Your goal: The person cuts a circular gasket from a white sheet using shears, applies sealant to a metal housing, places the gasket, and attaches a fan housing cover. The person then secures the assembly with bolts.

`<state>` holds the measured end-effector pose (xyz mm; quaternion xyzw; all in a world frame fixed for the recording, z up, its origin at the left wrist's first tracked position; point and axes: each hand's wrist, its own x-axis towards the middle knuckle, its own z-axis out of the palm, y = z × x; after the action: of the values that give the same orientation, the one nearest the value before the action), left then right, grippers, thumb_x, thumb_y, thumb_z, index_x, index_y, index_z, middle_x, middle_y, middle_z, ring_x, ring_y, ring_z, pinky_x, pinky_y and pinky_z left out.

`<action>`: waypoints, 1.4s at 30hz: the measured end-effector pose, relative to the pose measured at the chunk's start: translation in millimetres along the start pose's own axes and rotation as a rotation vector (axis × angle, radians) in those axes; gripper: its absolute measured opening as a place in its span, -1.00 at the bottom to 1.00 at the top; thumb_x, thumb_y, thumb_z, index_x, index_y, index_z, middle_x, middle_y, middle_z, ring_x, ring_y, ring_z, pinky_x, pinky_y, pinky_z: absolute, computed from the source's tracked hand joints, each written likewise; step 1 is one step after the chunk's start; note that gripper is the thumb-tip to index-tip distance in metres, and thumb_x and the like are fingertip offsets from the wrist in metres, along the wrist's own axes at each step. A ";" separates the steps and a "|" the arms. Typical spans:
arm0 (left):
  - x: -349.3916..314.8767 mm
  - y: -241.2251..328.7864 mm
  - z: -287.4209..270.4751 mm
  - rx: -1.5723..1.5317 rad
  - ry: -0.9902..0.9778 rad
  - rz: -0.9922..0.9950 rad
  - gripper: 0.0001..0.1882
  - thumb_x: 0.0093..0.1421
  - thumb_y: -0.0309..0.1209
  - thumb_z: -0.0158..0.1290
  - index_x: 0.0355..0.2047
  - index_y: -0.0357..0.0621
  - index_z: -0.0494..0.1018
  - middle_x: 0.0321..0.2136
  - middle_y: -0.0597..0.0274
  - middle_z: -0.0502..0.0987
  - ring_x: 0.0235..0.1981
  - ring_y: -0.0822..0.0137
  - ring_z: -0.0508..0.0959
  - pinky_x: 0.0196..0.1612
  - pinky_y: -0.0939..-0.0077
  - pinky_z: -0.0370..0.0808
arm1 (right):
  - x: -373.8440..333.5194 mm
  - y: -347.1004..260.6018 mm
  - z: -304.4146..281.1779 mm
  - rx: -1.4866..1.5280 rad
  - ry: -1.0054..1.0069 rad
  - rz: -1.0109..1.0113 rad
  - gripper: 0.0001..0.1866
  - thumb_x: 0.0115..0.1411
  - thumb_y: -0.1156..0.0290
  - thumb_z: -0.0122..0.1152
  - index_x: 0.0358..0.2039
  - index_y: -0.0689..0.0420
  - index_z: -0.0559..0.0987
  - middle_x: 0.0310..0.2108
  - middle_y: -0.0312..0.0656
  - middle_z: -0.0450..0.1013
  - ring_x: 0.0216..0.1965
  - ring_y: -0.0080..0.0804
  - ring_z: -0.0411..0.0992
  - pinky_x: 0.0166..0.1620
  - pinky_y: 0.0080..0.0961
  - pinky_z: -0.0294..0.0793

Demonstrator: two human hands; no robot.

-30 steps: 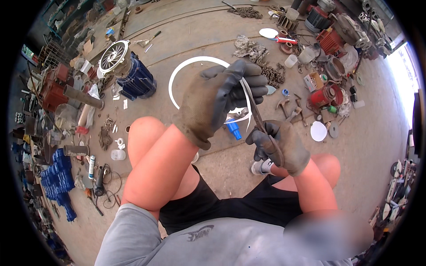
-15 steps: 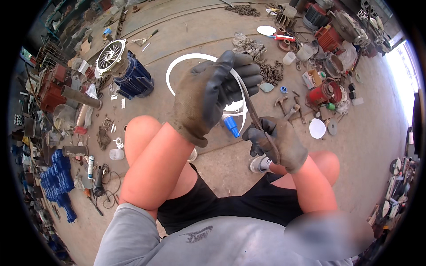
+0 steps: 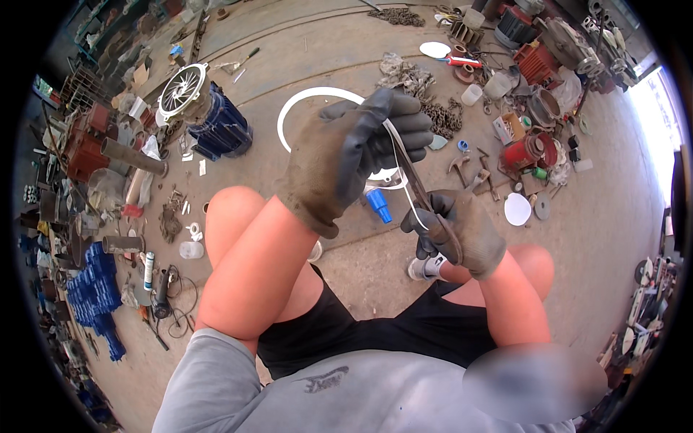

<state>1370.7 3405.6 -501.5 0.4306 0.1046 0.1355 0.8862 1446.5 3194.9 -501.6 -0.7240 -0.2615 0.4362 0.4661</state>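
Note:
My left hand (image 3: pixel 354 144), in a grey-black and brown work glove, is closed around a thin white ring (image 3: pixel 317 92) that arcs out to its left. From those fingers a narrow dark brown curved band (image 3: pixel 413 177) runs down to my right hand (image 3: pixel 462 227). My gloved right hand is closed on the band's lower end. A slim white strip (image 3: pixel 406 186) runs beside the band to my right fingertips. Whether ring, band and strip are one piece I cannot tell. Just below the left fingers, a blue tapered piece (image 3: pixel 379 206) shows beside a white round part (image 3: pixel 390 179).
At left stands a blue motor (image 3: pixel 220 126) with a white finned cover (image 3: pixel 182 90). Hammers (image 3: pixel 459 169), a white disc (image 3: pixel 517 209) and a red cylindrical part (image 3: pixel 521 153) lie at right. Lower left are an angle grinder (image 3: pixel 161 303) and blue parts (image 3: pixel 94 296).
Both hands have shifted slightly right with the ring and band. The white strip's lower end, which hung loose before, is now at my right fingertips.

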 end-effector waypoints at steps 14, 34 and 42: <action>-4.6 0.8 -8.8 -0.027 0.010 0.052 -0.39 0.58 -0.05 -0.05 0.23 -0.48 0.40 0.09 -0.21 0.60 0.08 0.03 0.68 0.23 0.05 0.65 | 6.4 6.6 11.6 0.094 0.000 -0.022 -0.54 0.32 0.06 0.49 -0.21 0.30 0.66 -0.47 -0.28 0.55 -0.51 -0.61 0.52 -0.42 -0.58 0.50; -7.7 -3.0 -7.4 -0.015 -0.005 -0.004 -0.42 0.55 -0.09 0.02 0.15 -0.52 0.46 -0.03 -0.23 0.66 -0.03 -0.02 0.73 0.11 0.05 0.70 | 5.8 8.6 8.1 -0.011 0.012 -0.050 -0.50 0.32 0.00 0.47 -0.23 0.29 0.65 -0.50 -0.28 0.55 -0.54 -0.62 0.52 -0.46 -0.58 0.49; -6.5 -2.5 -7.7 -0.117 0.068 0.073 -0.39 0.57 -0.08 -0.03 0.19 -0.55 0.42 0.03 -0.26 0.63 0.00 -0.02 0.72 0.13 0.05 0.70 | 0.6 -1.8 2.8 -0.079 -0.020 0.027 -0.56 0.31 0.09 0.48 -0.25 0.29 0.67 -0.51 -0.27 0.56 -0.56 -0.62 0.51 -0.47 -0.54 0.48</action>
<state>1362.6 3407.6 -507.7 0.3769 0.1106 0.1883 0.9001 1444.4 3197.4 -500.7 -0.7407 -0.2735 0.4391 0.4287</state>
